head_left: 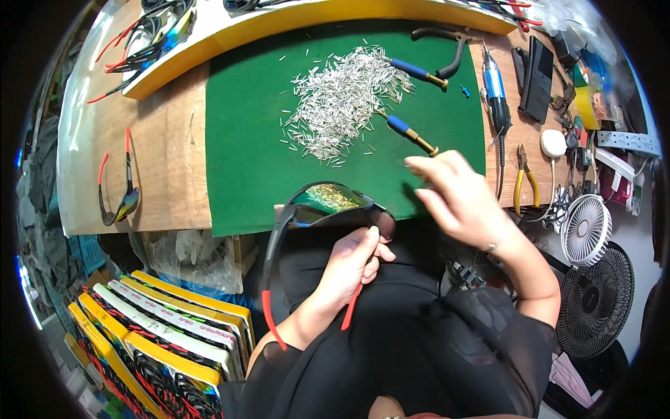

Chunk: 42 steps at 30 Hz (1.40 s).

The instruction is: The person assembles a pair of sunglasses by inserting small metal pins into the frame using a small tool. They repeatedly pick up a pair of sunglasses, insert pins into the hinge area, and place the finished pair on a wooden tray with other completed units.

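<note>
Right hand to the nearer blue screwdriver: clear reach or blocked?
Probably clear: the right hand hovers just beside the screwdriver, thumb and forefinger apart, with nothing visible between them. The sunglasses in the left hand sit off to the side.

The sunglasses (326, 198) have a black frame, dark lenses with a golden reflection, and red tips on both arms. They are held by the left hand (357, 264) at the right-hand lens, lenses away from the person, just over the near edge of the green mat (244, 167). Both arms are unfolded; the left one runs down toward the forearm, the other passes by the hand. The screwdriver (412, 135), blue and brass-coloured, lies slanting on the mat, its brass end near the right hand (453, 195).
</note>
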Each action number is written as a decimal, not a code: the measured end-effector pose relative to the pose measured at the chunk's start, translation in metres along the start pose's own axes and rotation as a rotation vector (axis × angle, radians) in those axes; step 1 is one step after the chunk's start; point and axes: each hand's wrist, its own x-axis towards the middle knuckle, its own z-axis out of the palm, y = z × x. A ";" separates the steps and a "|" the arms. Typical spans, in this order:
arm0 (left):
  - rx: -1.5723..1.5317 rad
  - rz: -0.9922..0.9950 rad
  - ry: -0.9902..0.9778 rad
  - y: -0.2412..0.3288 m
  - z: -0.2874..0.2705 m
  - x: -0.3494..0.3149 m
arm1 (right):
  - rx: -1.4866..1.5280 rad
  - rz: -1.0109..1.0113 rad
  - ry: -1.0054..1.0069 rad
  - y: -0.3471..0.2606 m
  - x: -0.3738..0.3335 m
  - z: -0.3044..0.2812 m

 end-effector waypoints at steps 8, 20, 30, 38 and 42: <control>-0.015 -0.015 0.017 0.003 -0.002 0.002 | -0.206 0.008 0.025 0.007 0.018 0.033; 0.025 -0.091 -0.011 0.006 0.000 0.010 | -0.284 -0.046 -0.012 0.007 0.023 0.041; -0.014 -0.091 0.008 0.006 0.001 0.013 | -0.325 -0.124 -0.010 0.010 0.026 0.042; -0.075 -0.086 0.091 0.006 0.008 0.009 | -0.237 -0.058 0.029 0.002 -0.012 0.004; -0.051 -0.099 0.154 0.010 0.019 0.007 | -0.344 -0.127 -0.081 -0.020 -0.053 -0.013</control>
